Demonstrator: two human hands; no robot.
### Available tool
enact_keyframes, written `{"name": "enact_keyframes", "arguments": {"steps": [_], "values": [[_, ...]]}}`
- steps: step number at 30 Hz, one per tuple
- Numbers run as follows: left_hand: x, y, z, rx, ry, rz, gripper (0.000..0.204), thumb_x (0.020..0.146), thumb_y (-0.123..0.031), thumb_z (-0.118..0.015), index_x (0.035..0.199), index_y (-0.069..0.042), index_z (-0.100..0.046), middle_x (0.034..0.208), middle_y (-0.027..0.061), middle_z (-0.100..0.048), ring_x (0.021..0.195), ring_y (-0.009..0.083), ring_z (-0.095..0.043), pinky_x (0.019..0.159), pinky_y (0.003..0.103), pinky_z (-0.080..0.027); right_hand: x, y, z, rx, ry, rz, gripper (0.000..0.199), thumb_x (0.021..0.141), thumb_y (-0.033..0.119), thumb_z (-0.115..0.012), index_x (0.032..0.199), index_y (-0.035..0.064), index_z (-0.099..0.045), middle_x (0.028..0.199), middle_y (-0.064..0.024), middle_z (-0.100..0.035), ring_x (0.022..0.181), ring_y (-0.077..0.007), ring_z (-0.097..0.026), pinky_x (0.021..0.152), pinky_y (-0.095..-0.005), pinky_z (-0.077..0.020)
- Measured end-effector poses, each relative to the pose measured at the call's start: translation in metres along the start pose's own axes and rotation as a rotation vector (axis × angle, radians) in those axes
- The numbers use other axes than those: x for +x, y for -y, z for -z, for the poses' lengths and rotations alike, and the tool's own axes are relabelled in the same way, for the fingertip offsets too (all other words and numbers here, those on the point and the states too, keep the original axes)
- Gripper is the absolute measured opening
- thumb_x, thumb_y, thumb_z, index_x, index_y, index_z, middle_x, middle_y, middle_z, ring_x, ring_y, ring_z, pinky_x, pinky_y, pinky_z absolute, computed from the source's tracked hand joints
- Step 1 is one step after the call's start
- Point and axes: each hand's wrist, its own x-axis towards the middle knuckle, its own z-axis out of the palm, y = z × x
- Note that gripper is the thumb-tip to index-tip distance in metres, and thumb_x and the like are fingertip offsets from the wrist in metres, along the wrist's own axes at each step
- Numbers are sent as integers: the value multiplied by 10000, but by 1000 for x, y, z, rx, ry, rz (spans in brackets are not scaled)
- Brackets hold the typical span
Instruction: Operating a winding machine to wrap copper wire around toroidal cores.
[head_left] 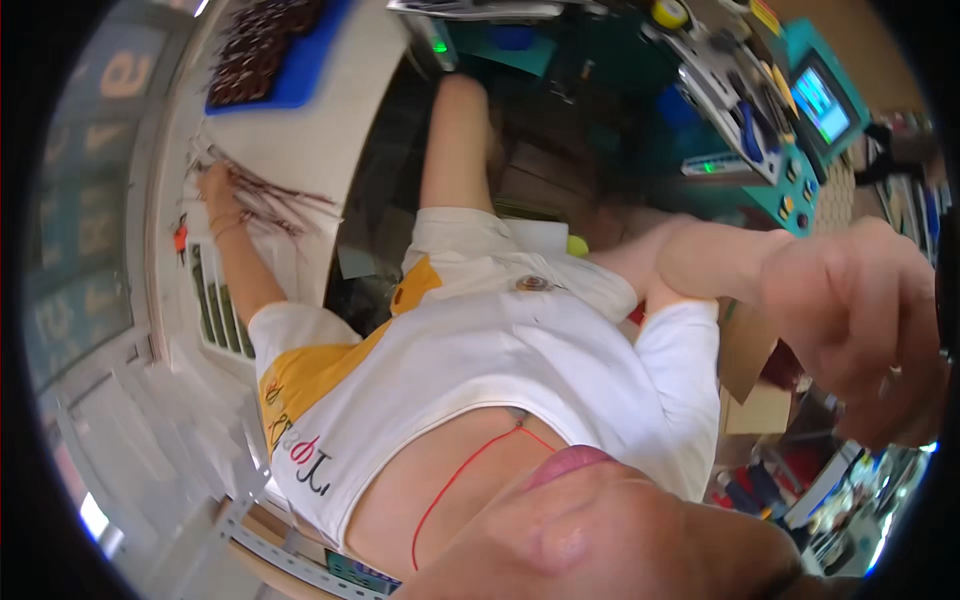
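At the left, my left hand (214, 188) reaches over the white table, its fingers closed at one end of a bundle of thin dark brown wires (275, 200). The loose ends fan out to the right across the tabletop. Held up close at the right edge, my right hand (850, 310) is large and blurred, with its fingers curled in. Whether anything is inside those fingers is hidden.
A blue tray (290, 85) with several dark brown coiled pieces stands at the far left. A white slotted basket (212, 300) sits near my left forearm. At the far right is a teal machine with a lit screen (820, 105), beside tools including blue-handled pliers (748, 130).
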Motion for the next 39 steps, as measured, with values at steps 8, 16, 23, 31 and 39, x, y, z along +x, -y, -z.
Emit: {"name": "enact_keyframes", "arguments": {"steps": [8, 16, 23, 31, 39], "values": [[-214, -189, -61, -376, 295, -496, 247, 1019, -166, -576, 1224, -36, -619, 795, -38, -578, 564, -9, -380, 462, 169, -267, -5, 56, -16, 82, 374, 242, 88, 855, 132, -684, 782, 170, -652, 827, 83, -668, 683, -14, -579, 598, -176, -465], [-381, -208, -147, -243, 993, -477, 283, 1067, -203, -485, 1209, -37, -664, 800, -87, -518, 653, -5, -394, 560, 167, -319, 12, 29, -32, 238, 752, 437, 74, 904, 253, -678, 886, 185, -701, 840, 100, -686, 661, -6, -581, 618, -177, -464], [-439, -201, -177, -187, 1157, -451, 304, 1070, -221, -472, 1150, -17, -682, 726, -59, -471, 662, 26, -410, 588, 191, -343, -20, 80, -20, 133, 818, 598, 118, 923, 292, -663, 929, 187, -715, 822, 103, -685, 622, -7, -568, 605, -184, -438], [-416, -261, -167, -696, 1077, -505, 187, 1045, -219, -532, 1124, -104, -657, 854, 2, -610, 608, 52, -503, 530, 200, -383, -39, 59, -15, -656, 55, 319, 112, 841, 36, -586, 782, 131, -594, 631, 53, -600, 450, -55, -471, 422, -227, -268], [-424, -377, -116, -1037, 1671, -1190, 506, 831, -390, -777, 1225, -111, -625, 1100, -4, -533, 941, 134, -405, 698, 307, -328, -14, 26, -37, -527, 137, 303, 123, 877, 54, -589, 977, 124, -574, 861, -1, -601, 451, -76, -490, 406, -240, -300]]}}
